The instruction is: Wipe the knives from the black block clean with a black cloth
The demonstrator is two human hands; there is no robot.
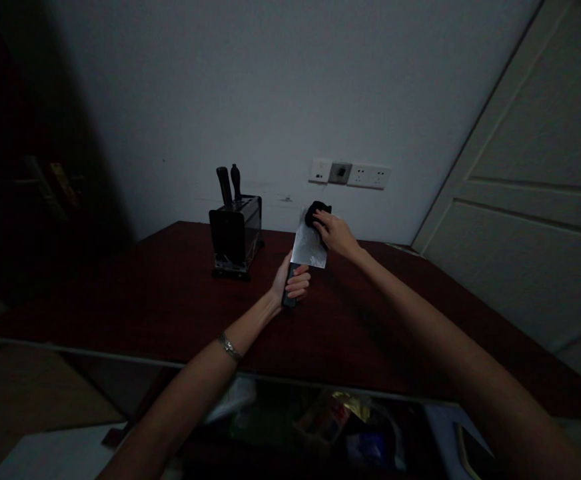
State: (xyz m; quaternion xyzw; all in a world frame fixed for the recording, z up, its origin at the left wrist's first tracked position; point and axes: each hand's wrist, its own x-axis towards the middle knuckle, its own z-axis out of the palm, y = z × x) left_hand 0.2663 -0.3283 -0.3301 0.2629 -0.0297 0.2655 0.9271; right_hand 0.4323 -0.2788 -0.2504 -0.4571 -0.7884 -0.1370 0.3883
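My left hand (295, 280) is wrapped round the dark handle of a cleaver (306, 245), whose broad blade points up and away from me above the table. Pressed against the upper part of the blade is a black cloth (316, 212), with the fingers of my right hand (335, 232) closed on it. The cloth hides the blade's far end. To the left of the cleaver stands a knife block (235, 233), dark with clear sides, and two black handles stick up out of it.
The dark red tabletop (170, 300) reaches back to a white wall with sockets (369, 176). A pale door (535, 167) is on the right. Below the table's front edge lie several packages (325, 420) and a phone (473, 453).
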